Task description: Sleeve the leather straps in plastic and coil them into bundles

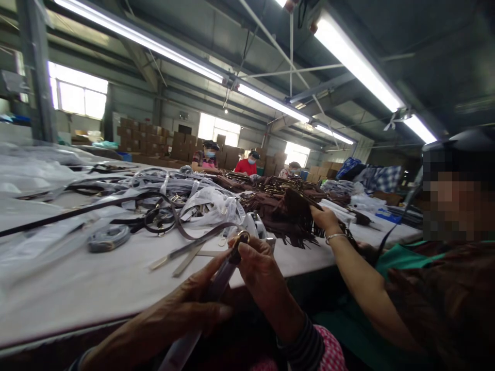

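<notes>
A dark strap in a clear plastic sleeve (222, 281) slants upward in front of me, with a gold-coloured metal ring (243, 236) at its top end. My right hand (266, 273) pinches the strap's end just below the ring, thumb against the near side. Lower down, my left hand (181, 306) is closed around the sleeve, its index finger stretched along it. The sleeve's lower part drops below the table edge, between my forearms. Just beyond my hands, flat narrow strips (187, 260) lie on the white-covered table (116, 288).
Plastic-wrapped straps (154, 180) are heaped across the table, near a coiled wrapped strap (108, 238) and a long dark strap (88, 210). At right, a co-worker's hand (327, 220) holds brown fringed pieces (296, 206). Several people sit farther back, before stacked cartons (143, 136).
</notes>
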`<action>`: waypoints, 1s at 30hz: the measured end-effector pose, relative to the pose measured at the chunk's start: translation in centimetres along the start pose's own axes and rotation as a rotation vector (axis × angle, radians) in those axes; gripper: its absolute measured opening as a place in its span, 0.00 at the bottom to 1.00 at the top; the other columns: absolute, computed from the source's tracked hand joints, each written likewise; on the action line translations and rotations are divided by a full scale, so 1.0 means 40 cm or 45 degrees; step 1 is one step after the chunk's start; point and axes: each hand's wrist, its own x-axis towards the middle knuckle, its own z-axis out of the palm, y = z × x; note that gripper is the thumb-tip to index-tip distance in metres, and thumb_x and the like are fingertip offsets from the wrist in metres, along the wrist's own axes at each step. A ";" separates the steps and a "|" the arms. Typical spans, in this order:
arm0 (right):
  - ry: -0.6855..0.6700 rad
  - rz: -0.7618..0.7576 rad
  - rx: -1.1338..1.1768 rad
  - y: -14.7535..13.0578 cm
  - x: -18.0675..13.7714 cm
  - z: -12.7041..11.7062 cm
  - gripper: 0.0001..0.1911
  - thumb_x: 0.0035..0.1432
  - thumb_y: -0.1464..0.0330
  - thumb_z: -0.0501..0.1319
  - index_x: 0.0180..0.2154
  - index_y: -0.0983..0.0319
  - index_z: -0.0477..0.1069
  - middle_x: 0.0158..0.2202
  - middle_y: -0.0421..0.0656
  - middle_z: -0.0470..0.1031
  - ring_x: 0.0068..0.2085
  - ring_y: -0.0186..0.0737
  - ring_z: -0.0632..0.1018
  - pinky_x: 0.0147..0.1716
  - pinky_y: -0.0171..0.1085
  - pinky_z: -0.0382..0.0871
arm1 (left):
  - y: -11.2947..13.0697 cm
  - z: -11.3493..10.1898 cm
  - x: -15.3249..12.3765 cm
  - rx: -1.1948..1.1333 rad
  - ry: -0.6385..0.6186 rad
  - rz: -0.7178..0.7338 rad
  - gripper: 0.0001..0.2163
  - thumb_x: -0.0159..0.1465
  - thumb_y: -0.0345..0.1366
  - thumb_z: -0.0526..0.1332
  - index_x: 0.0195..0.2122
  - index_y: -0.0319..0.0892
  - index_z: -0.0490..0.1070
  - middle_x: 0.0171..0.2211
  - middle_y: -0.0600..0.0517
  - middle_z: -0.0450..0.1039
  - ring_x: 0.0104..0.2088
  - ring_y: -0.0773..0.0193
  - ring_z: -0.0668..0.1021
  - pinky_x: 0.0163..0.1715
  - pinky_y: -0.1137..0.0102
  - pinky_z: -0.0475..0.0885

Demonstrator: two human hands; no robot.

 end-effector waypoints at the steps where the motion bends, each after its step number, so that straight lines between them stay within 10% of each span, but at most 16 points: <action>1: -0.007 0.004 0.022 0.001 0.000 -0.005 0.09 0.49 0.66 0.76 0.34 0.61 0.85 0.34 0.40 0.78 0.36 0.35 0.73 0.39 0.32 0.70 | -0.001 0.006 0.002 0.005 0.027 0.002 0.45 0.58 0.40 0.75 0.72 0.55 0.53 0.27 0.59 0.67 0.23 0.71 0.65 0.22 0.76 0.57; 8: -0.045 0.114 0.067 0.016 -0.015 -0.032 0.11 0.48 0.64 0.77 0.35 0.61 0.85 0.41 0.42 0.78 0.34 0.34 0.72 0.32 0.31 0.68 | -0.016 0.038 0.029 0.063 -0.005 -0.005 0.21 0.63 0.52 0.69 0.48 0.42 0.72 0.20 0.60 0.62 0.17 0.74 0.61 0.16 0.78 0.58; 15: -0.125 0.134 0.046 0.028 -0.044 -0.041 0.12 0.51 0.61 0.76 0.35 0.62 0.84 0.44 0.44 0.78 0.40 0.38 0.75 0.40 0.33 0.70 | -0.034 0.040 0.027 0.162 0.022 -0.034 0.21 0.62 0.56 0.67 0.32 0.42 0.67 0.16 0.60 0.61 0.14 0.74 0.58 0.14 0.77 0.53; 20: -0.168 0.334 0.105 0.047 -0.027 -0.054 0.32 0.55 0.42 0.68 0.46 0.62 0.83 0.41 0.48 0.79 0.42 0.42 0.76 0.43 0.38 0.72 | -0.027 0.052 0.002 0.601 0.136 0.021 0.19 0.67 0.52 0.62 0.28 0.41 0.67 0.20 0.57 0.64 0.19 0.72 0.64 0.18 0.76 0.57; 30: -0.279 -0.119 -0.363 -0.068 -0.039 0.015 0.06 0.52 0.64 0.74 0.32 0.60 0.86 0.35 0.43 0.71 0.38 0.41 0.70 0.40 0.38 0.66 | -0.040 0.014 0.015 0.197 0.106 0.054 0.17 0.60 0.49 0.69 0.28 0.41 0.69 0.16 0.57 0.67 0.15 0.73 0.64 0.15 0.77 0.58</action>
